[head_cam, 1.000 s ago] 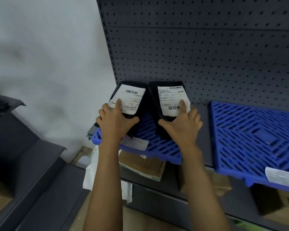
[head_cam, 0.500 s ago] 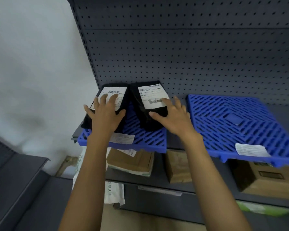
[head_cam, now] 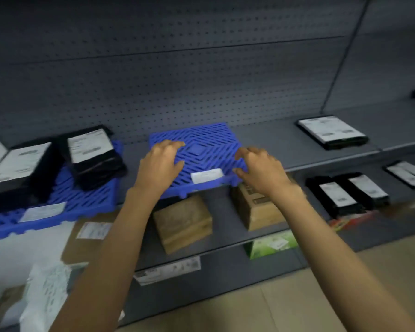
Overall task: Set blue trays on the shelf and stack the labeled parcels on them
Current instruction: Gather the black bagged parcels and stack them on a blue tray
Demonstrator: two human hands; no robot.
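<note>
Both hands at the middle blue tray (head_cam: 206,142) on the shelf (head_cam: 268,140).
The left hand (head_cam: 159,164) lies loosely bent on the tray's left side, gripping nothing. The right hand (head_cam: 261,171) curls at its right edge; blur hides any grip. The left tray (head_cam: 82,195) carries one labeled parcel (head_cam: 91,152) beside another parcel (head_cam: 17,164).

Dim, bluish light is filling the room. Motion blur is smearing the parcels (head_cam: 89,159) leftward, and the shelf (head_cam: 261,140) is bowing.
</note>
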